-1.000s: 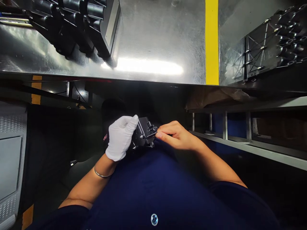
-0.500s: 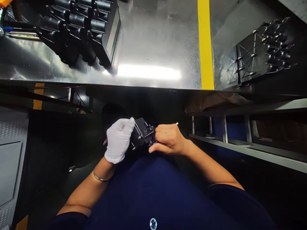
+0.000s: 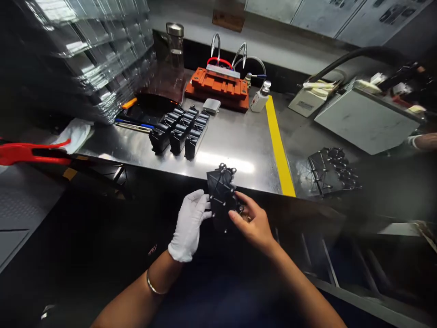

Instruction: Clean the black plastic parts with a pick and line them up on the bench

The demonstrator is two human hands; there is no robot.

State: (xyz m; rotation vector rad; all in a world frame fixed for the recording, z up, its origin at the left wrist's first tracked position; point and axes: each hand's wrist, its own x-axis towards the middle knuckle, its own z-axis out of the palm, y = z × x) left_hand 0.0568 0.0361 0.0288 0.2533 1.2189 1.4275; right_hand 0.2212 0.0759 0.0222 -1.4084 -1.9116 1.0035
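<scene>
We hold the black plastic housing (image 3: 221,196) upright at the bench edge (image 3: 170,166): gloved left hand (image 3: 189,228) gripping its side, bare right hand (image 3: 252,223) pinching the lower corner; inspection step, probably.

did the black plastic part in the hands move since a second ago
Yes. The black ribbed plastic part was held low under the steel table edge; now it is lifted so its top overlaps that edge.

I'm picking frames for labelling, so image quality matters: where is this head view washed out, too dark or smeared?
Head view: a bright glare streak lies on the steel bench behind the black part; the zone under the bench edge is near black, though the left hand and right hand read clearly; the right side around the second black part is motion-smeared.
</scene>
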